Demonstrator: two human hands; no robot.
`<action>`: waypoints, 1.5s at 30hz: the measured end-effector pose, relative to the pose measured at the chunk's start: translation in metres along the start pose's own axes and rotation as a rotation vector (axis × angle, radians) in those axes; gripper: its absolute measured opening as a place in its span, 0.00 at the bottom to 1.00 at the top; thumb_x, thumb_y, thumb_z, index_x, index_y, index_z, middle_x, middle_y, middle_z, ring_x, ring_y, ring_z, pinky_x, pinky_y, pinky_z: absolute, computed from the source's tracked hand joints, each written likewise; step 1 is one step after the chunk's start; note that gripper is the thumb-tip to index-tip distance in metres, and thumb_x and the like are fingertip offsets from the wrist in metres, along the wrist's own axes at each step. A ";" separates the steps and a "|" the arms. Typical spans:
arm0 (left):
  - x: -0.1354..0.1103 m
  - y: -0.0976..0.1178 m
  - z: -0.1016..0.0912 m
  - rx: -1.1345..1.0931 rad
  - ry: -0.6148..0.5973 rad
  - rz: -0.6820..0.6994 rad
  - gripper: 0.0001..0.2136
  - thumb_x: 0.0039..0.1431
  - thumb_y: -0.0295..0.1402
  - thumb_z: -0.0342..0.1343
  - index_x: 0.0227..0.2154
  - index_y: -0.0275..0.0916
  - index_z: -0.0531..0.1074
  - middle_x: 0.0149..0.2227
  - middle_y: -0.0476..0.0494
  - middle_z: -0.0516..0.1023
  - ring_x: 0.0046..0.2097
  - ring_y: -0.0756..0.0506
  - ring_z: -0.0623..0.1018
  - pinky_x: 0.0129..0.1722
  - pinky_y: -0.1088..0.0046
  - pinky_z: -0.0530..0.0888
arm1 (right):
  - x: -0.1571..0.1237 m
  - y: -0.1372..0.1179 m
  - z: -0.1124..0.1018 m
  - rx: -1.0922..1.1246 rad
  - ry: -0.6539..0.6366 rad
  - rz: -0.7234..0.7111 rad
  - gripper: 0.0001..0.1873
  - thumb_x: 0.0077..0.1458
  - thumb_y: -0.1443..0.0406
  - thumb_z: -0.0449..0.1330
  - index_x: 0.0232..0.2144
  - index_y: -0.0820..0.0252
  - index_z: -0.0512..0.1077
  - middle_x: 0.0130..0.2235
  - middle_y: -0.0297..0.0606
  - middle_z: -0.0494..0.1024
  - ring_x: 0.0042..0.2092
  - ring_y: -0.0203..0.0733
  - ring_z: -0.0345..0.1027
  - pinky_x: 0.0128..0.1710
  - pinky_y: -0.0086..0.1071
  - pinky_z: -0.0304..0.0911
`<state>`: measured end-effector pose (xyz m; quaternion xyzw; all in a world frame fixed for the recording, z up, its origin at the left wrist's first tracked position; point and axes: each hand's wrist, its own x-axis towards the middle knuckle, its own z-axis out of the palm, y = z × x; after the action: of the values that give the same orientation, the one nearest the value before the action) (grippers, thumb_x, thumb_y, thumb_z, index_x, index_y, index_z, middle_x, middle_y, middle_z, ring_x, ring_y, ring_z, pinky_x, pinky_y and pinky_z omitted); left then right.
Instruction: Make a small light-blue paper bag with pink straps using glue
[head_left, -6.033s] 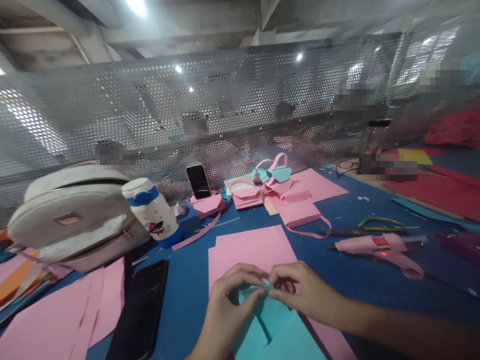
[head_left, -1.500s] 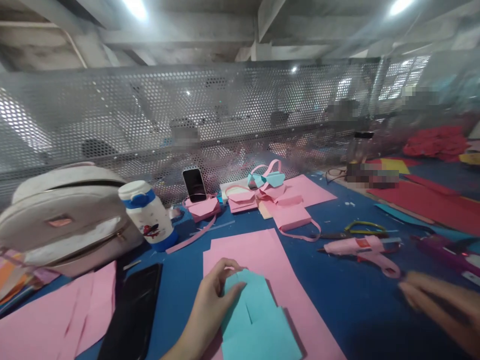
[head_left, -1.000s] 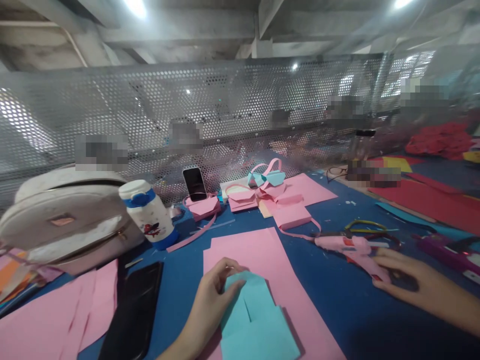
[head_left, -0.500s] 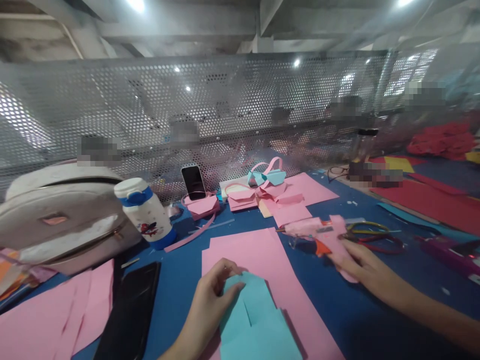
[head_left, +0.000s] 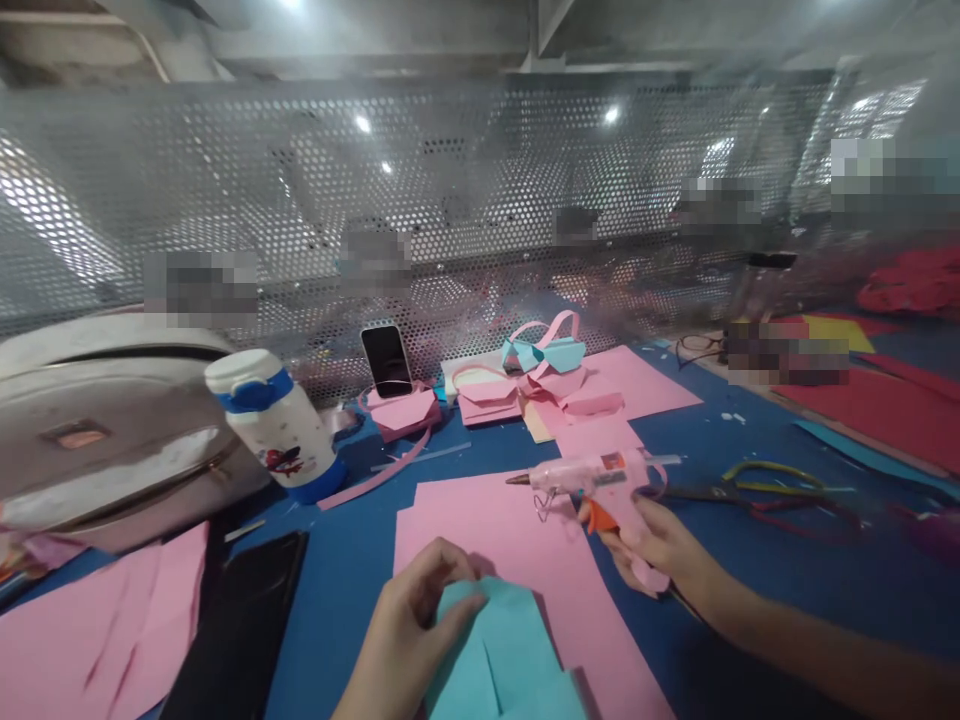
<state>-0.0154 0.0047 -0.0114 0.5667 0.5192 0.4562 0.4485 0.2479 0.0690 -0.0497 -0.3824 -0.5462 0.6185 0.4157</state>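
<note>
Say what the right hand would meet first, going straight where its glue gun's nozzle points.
Likely the bottle, if the glue gun passes above the pink sheet and strip; its height is unclear.

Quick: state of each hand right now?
Left hand: closed on the folded light-blue paper, thumb on top.
Right hand: closed around the handle of the pink glue gun.

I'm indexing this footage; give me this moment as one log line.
left grip: turquoise paper; right grip: pink glue gun; nozzle: pointing left; under paper: pink sheets
</note>
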 end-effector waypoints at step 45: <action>0.002 0.005 0.003 0.071 0.002 -0.050 0.02 0.49 0.29 0.62 0.26 0.37 0.75 0.29 0.46 0.79 0.34 0.46 0.77 0.34 0.77 0.71 | -0.007 -0.007 -0.009 -0.043 -0.275 0.007 0.28 0.57 0.43 0.55 0.32 0.64 0.67 0.21 0.25 0.56 0.21 0.30 0.46 0.22 0.27 0.46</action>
<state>-0.0116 0.0058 -0.0068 0.5688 0.5495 0.4265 0.4389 0.2596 0.0662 -0.0439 -0.3047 -0.6101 0.6545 0.3265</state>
